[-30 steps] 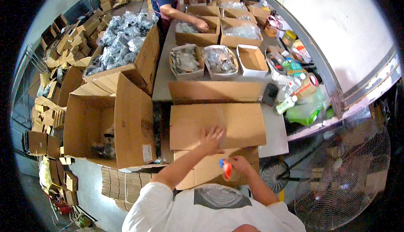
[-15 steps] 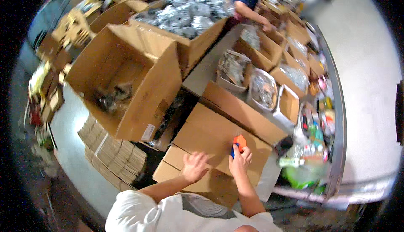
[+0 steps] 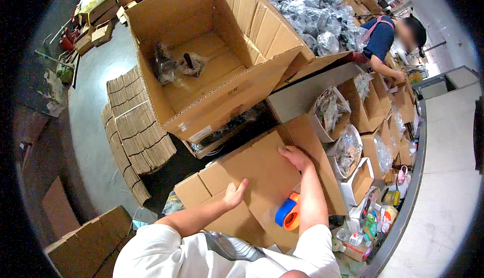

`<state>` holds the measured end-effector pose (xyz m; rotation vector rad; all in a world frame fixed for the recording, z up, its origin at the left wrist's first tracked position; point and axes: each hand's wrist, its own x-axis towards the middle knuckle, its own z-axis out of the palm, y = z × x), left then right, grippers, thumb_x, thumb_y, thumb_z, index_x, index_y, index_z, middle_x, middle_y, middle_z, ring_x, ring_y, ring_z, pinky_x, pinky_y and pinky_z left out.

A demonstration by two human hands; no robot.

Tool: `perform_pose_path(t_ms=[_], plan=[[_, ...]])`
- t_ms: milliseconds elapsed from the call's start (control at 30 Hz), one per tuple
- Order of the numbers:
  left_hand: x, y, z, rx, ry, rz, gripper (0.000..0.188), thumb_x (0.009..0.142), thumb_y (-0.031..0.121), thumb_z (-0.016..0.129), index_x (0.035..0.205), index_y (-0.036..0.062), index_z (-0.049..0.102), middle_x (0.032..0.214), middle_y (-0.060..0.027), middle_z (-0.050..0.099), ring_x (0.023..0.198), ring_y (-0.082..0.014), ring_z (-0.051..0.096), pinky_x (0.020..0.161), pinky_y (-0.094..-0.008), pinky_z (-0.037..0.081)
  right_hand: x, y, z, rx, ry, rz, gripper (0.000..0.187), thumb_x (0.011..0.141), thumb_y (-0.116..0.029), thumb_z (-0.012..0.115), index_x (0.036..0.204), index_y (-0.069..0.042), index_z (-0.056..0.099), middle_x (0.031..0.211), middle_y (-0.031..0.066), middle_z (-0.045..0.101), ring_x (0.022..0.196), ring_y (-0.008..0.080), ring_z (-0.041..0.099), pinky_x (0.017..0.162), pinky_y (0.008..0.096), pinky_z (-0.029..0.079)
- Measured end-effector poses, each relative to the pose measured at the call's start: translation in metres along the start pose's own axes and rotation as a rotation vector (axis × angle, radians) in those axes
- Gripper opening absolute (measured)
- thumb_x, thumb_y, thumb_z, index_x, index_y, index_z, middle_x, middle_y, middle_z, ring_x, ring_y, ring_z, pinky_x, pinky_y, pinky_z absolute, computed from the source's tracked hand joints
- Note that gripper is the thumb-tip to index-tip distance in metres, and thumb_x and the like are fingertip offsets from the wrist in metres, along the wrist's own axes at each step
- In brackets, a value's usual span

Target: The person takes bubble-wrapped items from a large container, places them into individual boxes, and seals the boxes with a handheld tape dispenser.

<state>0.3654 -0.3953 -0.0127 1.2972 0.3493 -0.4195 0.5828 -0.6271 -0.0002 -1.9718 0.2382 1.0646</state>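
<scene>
A brown cardboard carton (image 3: 267, 162) lies in front of me, with flaps turned outward at its right side. My left hand (image 3: 234, 195) touches its top, thumb sticking up; the other fingers are mostly hidden. Farther up the carton, my right hand (image 3: 296, 158) rests near the far right fold, its visible fingers stretched apart. Beside my right forearm sits a tape dispenser (image 3: 286, 211), blue and orange, on the cardboard with no hand on it.
A large open carton (image 3: 201, 101) holds a few wrapped parts. Behind it stands a box of plastic-wrapped parts (image 3: 322, 13). Bundled flat cardboard (image 3: 136, 121) is at left. Small boxes (image 3: 359, 181) and bottles line the right side. A co-worker (image 3: 380, 38) reaches into boxes at far right.
My right hand has let go of the tape dispenser and moved up the carton. My left hand has turned, thumb up. The view has shifted, showing more of the left floor.
</scene>
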Motion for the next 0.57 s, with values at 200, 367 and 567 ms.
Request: perform_pose_path(t_ms=[200, 367, 567], plan=[[-0.054, 0.022, -0.034, -0.237, 0.513, -0.049, 0.044, 0.088, 0.034, 0.055, 0.11, -0.0039, 0.049, 0.097, -0.0176, 0.058, 0.093, -0.0276, 0.054, 0.085, -0.0367, 0.042, -0.037, -0.048, 0.084, -0.11, -0.103, -0.239, 0.069, 0.078, -0.039, 0.067, 0.128, 0.002, 0.041, 0.13, 0.018, 0.045, 0.122, 0.0286, 0.042, 0.1, 0.0368, 0.035], [-0.018, 0.027, -0.04, 0.785, 0.651, 0.361, 0.073, 0.07, 0.026, 0.071, 0.127, 0.0, 0.033, 0.123, -0.0235, 0.036, 0.119, -0.0371, 0.032, 0.1, -0.0456, 0.029, -0.026, -0.018, 0.067, -0.388, -0.025, -0.576, 0.03, 0.083, -0.026, 0.06, 0.106, -0.007, 0.063, 0.119, 0.0103, 0.056, 0.11, 0.0233, 0.051, 0.09, 0.034, 0.041], [0.037, 0.024, -0.034, 0.678, -0.289, 0.008, 0.077, 0.078, 0.055, 0.058, 0.139, 0.0164, 0.033, 0.141, -0.0191, 0.03, 0.131, -0.0366, 0.029, 0.106, -0.0464, 0.025, -0.039, -0.078, 0.08, -0.55, -0.049, 0.08, 0.034, 0.084, -0.035, 0.054, 0.104, -0.01, 0.066, 0.127, 0.0089, 0.052, 0.122, 0.0202, 0.043, 0.103, 0.0292, 0.031]])
